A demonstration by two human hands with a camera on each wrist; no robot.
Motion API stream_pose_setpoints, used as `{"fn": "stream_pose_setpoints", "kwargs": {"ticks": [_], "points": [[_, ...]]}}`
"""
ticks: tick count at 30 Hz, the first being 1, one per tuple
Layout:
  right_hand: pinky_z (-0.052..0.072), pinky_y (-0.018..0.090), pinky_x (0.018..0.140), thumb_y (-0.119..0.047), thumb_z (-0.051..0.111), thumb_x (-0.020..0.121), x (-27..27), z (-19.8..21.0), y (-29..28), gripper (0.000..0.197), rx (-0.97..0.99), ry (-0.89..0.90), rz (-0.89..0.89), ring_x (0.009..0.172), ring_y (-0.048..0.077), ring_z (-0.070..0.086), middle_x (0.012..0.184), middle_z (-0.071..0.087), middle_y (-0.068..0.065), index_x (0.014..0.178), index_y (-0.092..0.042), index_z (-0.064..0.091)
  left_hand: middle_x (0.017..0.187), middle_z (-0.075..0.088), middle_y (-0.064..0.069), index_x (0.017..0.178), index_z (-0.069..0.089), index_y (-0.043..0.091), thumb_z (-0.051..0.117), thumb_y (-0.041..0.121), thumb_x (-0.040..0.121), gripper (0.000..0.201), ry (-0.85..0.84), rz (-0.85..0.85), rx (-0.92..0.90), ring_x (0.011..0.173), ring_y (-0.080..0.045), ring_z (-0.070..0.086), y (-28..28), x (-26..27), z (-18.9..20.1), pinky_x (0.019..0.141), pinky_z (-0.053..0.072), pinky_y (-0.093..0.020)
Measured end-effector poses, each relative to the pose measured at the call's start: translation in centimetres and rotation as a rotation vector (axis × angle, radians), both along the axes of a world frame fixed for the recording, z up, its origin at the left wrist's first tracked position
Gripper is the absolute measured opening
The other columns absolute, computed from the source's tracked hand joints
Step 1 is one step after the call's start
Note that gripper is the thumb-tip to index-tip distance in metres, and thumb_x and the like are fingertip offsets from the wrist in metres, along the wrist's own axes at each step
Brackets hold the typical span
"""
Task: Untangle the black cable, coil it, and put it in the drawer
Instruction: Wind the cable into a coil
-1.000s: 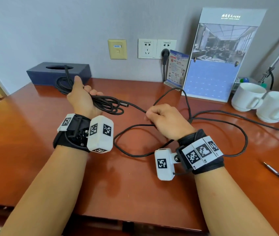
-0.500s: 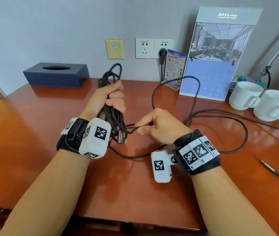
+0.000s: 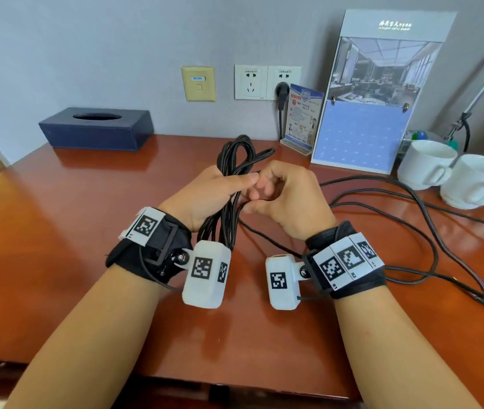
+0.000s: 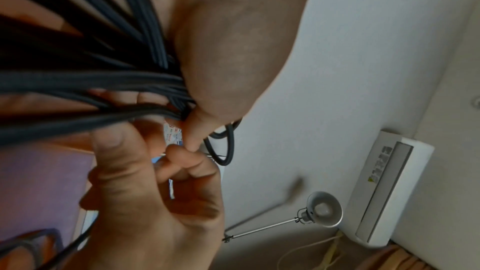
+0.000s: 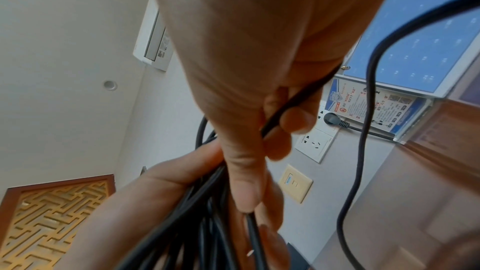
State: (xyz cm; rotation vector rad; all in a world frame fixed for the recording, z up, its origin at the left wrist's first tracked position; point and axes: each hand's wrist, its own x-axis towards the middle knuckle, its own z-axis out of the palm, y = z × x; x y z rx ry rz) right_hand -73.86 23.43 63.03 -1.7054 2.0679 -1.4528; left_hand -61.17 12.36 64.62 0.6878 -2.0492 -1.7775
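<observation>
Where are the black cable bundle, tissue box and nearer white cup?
black cable [image 3: 236, 152], head view, loops above the left hand.
tissue box [image 3: 96, 134], head view, front face.
white cup [image 3: 477, 180], head view, side wall.

Left hand [image 3: 211, 193] palm and curled fingers hidden behind bundled thin black rubber cable [image 3: 229, 202]; right hand [image 3: 291, 199] fingertips tucked out of head view; loose cable run cut off at right frame edge; white ceramic mug [image 3: 477, 181] clipped at right edge; small print on blue-and-white leaflet [image 3: 302, 113] illegible; left wrist view lower left blurred
</observation>
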Motion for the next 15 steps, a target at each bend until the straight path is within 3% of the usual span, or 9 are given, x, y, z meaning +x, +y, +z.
{"fn": "stream_pose_setpoints", "kwargs": {"ticks": [2,4,8,11,13,15], "points": [[0.038,0.01,0.058,-0.012,0.092,0.062,-0.2,0.0,0.1,0.033,0.011,0.021,0.007,0.057,-0.001,0.045,0.065,0.051,-0.012,0.078,-0.015,0.064,0.07,0.067,-0.004,0.081,0.07,0.007,0.06,0.022,0.099,0.026,0.005,-0.002,0.081,0.064,-0.016,0.063,0.0,0.1,0.2,0.062,0.059,-0.032],[0.039,0.01,0.06,-0.015,0.093,0.063,-0.2,-0.1,0.1,0.032,0.004,0.006,0.043,0.058,-0.001,0.046,0.067,0.054,-0.009,0.078,-0.014,0.065,0.082,0.07,-0.008,0.085,0.073,0.009,0.06,0.022,0.099,0.023,0.006,0.004,0.062,0.071,-0.018,0.065,-0.1,0.3,0.3,0.06,0.058,-0.033],[0.047,0.017,0.069,-0.026,0.089,0.07,0.1,0.0,0.2,0.025,0.012,0.006,0.038,0.067,0.003,0.055,0.074,0.065,-0.008,0.08,-0.016,0.068,0.073,0.068,-0.01,0.084,0.072,0.003,0.061,0.027,0.098,0.029,-0.019,0.076,-0.05,0.058,-0.02,0.058,-0.8,0.6,0.2,0.052,0.048,-0.027],[0.05,0.029,0.079,-0.03,0.073,0.086,-0.5,0.2,0.2,0.012,0.092,0.053,-0.033,0.077,0.007,0.063,0.076,0.07,-0.009,0.078,-0.021,0.07,0.078,0.069,-0.013,0.079,0.068,0.007,0.062,0.025,0.098,0.027,0.083,0.095,0.087,0.06,-0.022,0.063,-1.3,0.8,0.3,0.048,0.046,-0.025],[0.048,0.038,0.088,-0.026,0.065,0.091,-1.0,0.2,0.4,0.016,0.135,0.087,-0.065,0.08,0.013,0.063,0.076,0.07,-0.011,0.076,-0.024,0.07,0.078,0.067,-0.013,0.082,0.063,0.006,0.061,0.023,0.098,0.024,0.137,0.089,0.214,0.065,-0.025,0.068,-1.5,1.1,0.6,0.045,0.049,-0.025],[0.048,0.033,0.087,-0.018,0.064,0.09,-1.3,0.4,0.5,0.016,0.12,0.078,-0.066,0.08,0.013,0.063,0.077,0.071,-0.01,0.077,-0.022,0.072,0.079,0.065,-0.011,0.092,0.058,0.004,0.06,0.02,0.098,0.017,0.18,0.054,0.365,0.089,-0.031,0.074,-1.7,1.4,0.7,0.06,0.061,-0.031]]}}
